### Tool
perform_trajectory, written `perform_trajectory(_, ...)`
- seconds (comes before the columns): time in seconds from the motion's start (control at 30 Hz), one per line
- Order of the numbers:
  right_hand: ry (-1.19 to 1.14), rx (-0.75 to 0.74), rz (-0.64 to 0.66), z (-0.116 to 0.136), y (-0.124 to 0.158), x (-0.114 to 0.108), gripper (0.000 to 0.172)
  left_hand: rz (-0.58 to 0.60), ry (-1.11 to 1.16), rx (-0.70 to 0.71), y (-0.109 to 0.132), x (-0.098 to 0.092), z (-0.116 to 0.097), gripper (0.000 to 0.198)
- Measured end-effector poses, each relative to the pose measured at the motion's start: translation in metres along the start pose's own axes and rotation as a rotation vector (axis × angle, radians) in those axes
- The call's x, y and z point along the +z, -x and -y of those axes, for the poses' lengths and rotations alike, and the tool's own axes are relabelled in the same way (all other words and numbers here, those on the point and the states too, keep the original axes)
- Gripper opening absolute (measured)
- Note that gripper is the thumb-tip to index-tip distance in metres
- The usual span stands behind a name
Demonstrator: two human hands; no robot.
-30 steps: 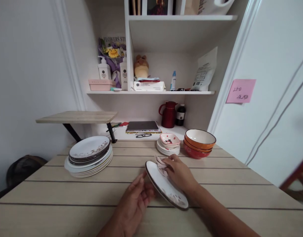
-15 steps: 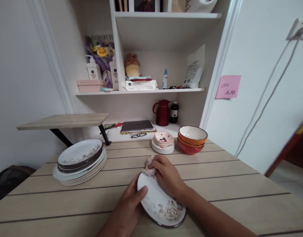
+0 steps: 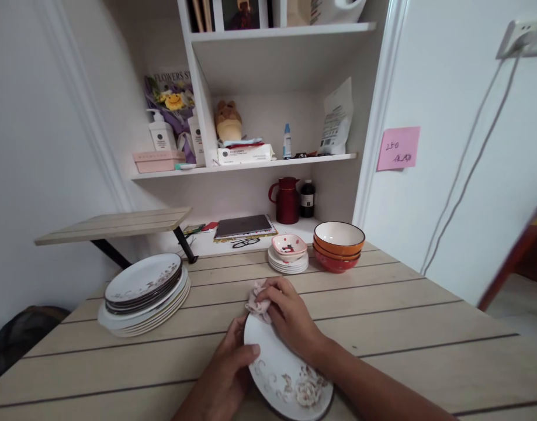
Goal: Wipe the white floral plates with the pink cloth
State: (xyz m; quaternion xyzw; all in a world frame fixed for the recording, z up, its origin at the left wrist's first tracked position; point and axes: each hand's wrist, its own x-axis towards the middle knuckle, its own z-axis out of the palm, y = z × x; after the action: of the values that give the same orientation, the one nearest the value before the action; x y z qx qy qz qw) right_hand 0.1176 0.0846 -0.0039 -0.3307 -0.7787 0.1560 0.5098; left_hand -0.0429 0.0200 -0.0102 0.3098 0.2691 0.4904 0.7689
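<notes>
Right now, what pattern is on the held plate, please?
The plate is white with brown florals; head view.

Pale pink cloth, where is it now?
In the head view, the cloth is low in the middle, bunched in the right hand at the far rim of the flowered plate held by the left hand.

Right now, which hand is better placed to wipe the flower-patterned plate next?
Probably the right hand: it holds the crumpled cloth at the far rim of the flower-patterned plate. The left hand grips the plate's left edge, thumb on top, so seems better suited to steadying it.
</notes>
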Motion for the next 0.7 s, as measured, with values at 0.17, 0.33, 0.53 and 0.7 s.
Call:
perform_trajectory(0.17,-0.101,0.066,-0.081,0.000,-0.003,0.002,0.031,0.052,0.042,-0.013,0.001,0.003,0.000,0.057)
perform_trajectory(0.33,-0.104,0.095,-0.159,-0.003,-0.005,0.003,0.029,-0.004,0.006,-0.024,-0.001,0.008,-0.005,0.052)
perform_trajectory(0.53,-0.085,0.041,-0.178,-0.003,-0.004,0.004,0.032,-0.158,0.044,-0.077,-0.001,0.034,-0.010,0.070)
perform_trajectory(0.7,-0.117,0.034,-0.209,-0.003,-0.004,0.003,0.030,-0.220,0.006,-0.080,-0.007,0.045,-0.012,0.071)
